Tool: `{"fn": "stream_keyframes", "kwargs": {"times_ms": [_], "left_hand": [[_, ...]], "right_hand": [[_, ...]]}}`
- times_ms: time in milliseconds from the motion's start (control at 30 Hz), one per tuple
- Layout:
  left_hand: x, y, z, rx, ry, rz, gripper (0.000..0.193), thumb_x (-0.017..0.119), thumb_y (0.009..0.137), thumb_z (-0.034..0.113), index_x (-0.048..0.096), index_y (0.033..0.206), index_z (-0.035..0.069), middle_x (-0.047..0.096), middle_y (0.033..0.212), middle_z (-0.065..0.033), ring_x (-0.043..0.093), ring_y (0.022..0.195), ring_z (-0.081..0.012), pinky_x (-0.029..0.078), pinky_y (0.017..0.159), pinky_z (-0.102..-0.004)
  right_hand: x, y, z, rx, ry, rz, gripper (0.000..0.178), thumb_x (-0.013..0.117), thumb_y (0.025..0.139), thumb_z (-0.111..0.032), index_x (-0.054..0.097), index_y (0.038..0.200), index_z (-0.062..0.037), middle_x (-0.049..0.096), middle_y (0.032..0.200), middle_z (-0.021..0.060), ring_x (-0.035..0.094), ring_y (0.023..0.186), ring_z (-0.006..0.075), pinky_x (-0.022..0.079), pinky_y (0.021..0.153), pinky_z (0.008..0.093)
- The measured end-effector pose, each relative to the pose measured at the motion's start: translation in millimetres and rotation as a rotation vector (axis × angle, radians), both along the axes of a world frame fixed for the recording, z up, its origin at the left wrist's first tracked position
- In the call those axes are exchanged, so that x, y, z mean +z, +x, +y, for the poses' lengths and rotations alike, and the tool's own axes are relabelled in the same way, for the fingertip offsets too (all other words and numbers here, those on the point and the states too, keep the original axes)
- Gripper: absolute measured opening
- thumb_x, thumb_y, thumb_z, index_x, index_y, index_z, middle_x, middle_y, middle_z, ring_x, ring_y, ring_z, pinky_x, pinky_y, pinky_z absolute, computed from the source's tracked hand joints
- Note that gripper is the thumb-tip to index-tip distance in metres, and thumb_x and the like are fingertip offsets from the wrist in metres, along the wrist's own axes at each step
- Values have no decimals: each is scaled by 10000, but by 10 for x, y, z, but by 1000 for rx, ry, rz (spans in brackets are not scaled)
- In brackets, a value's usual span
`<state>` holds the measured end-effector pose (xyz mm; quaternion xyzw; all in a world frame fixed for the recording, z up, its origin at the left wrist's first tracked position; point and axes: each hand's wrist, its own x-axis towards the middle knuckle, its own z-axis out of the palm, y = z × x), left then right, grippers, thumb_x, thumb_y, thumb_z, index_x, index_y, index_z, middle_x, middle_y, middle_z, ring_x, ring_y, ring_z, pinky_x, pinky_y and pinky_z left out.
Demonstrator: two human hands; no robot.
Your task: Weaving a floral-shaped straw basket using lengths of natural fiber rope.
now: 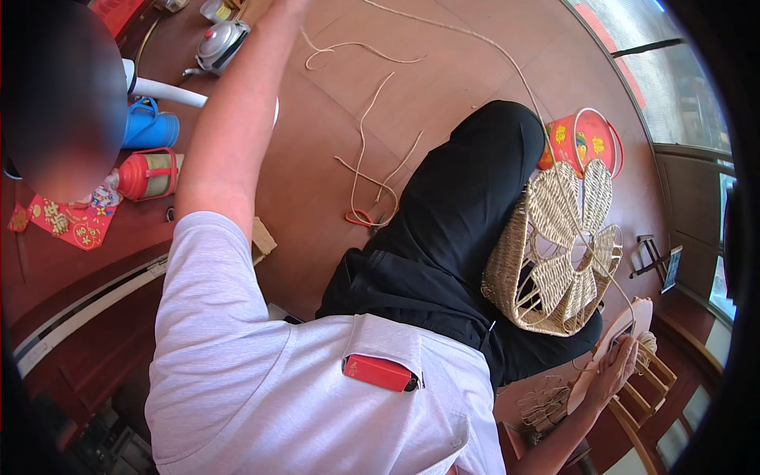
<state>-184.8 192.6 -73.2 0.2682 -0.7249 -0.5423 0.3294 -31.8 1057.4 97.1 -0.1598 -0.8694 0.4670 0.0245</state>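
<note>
A woven straw basket (pixel 518 265) with petal-shaped panels rests against my black-trousered leg. From the upper edge a long tan cord (pixel 507 59) runs down to the basket, crosses its petals and continues towards my right hand (pixel 616 370). That hand is at the lower right beside a pale pinkish board (pixel 590 384), its fingers drawn together where the cord meets them. Stretched up past the top edge, my left arm (pixel 241 127) leaves its hand outside the picture.
Loose cord pieces (pixel 364 134) and red-handled scissors (pixel 360 218) lie on the brown floor. A red bucket (pixel 594 138) stands behind the basket. To the left are a silver kettle (pixel 220 43), a blue jug (pixel 154 127) and a red flask (pixel 146 176). Wooden slats (pixel 649 388) show at right.
</note>
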Motion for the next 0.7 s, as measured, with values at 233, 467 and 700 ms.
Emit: {"fn": "stream_keyframes", "kwargs": {"times_ms": [233, 467, 700], "left_hand": [[760, -31, -152, -96, -842, -283, 354, 650, 1040, 169, 665, 1368, 37, 757, 1138, -173, 724, 939, -250, 568, 797, -370], [1505, 589, 3241, -923, -260, 142, 287, 585, 1074, 91, 723, 1312, 10, 778, 1312, -144, 754, 1176, -231, 593, 1039, -363], [1479, 1124, 4694, -1519, -186, -5, 290, 614, 1151, 234, 740, 1296, 18, 788, 1056, -85, 707, 921, -148, 562, 871, -305]], "right_hand": [[141, 110, -729, -68, -193, -144, 252, 632, 1152, -322, 702, 1237, -95, 587, 935, -94, 477, 787, -4, 354, 650, 208], [347, 102, -1341, 433, -48, -41, 170, 631, 1133, -160, 711, 1116, -11, 529, 872, -70, 441, 772, 45, 357, 680, 224], [150, -16, -1480, 569, -107, 100, 231, 631, 1151, -205, 696, 1089, 9, 548, 832, -3, 486, 763, 84, 437, 686, 284]]}}
